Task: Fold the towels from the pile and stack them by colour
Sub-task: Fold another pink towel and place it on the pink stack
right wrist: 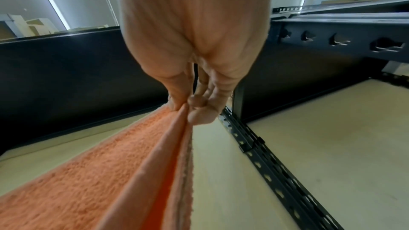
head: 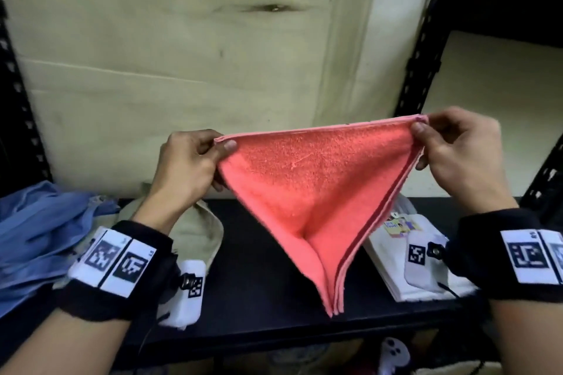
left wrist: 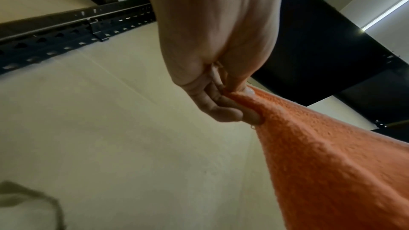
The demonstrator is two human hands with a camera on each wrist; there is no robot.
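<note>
**Midair, coral towel pinched at both top corners**

Leftmost, heaped at the shelf's left end: blue fabric [head: 39,231], rumpled. Just beside it, a beige cloth [head: 195,234], lying partly behind the left wrist.

Then the left hand [head: 189,164], raised above the black shelf [head: 259,277], thumb on the near face and fingers [left wrist: 223,111] curled behind, pinching the left top corner of the coral towel [head: 310,192]. Same pinch seen from the left wrist view, corner bunched between thumb and fingers.

Centre: towel folded into several layers, top edge stretched nearly level between the two hands, lower part hanging to a point above the shelf, apart from the surface. Layered edges showing along the right side.

Then the right hand [head: 457,149], thumb and fingertips [right wrist: 199,109] closed on the right top corner, layers gathered together in the grip.

Rightmost, resting on the shelf behind the right wrist: a folded white stack [head: 393,256] with a small colourful label on top.
</note>
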